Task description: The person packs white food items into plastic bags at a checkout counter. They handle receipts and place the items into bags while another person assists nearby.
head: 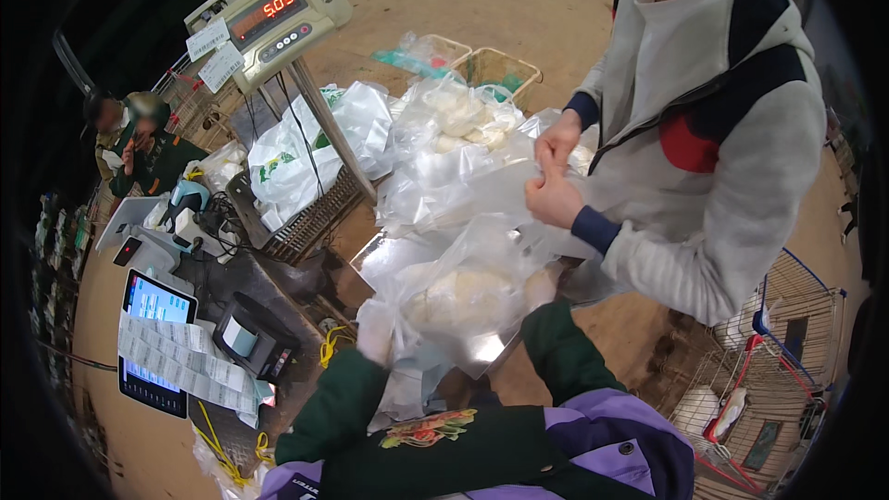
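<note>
A clear plastic bag [462, 295] with pale, rounded contents, too blurred to name, lies over the shiny metal scale platform [378, 260]. My left hand [375, 337] grips the bag's near left side, its fingers partly covered by loose film. At the bag's right side is my right hand [540, 287], holding the plastic, with its fingertips hidden. Beyond the platform, several clear bags of pale goods [465, 118] are heaped together. The scale's display [271, 10], on a metal post, is lit with red digits.
At the right, a person [701, 125] pinches clear plastic with both hands. A touchscreen [156, 344] with a label strip [187, 364] over it and a label printer [253, 340] stand left. Wire shopping carts [750, 389] stand lower right, plastic baskets [496, 69] behind the heap.
</note>
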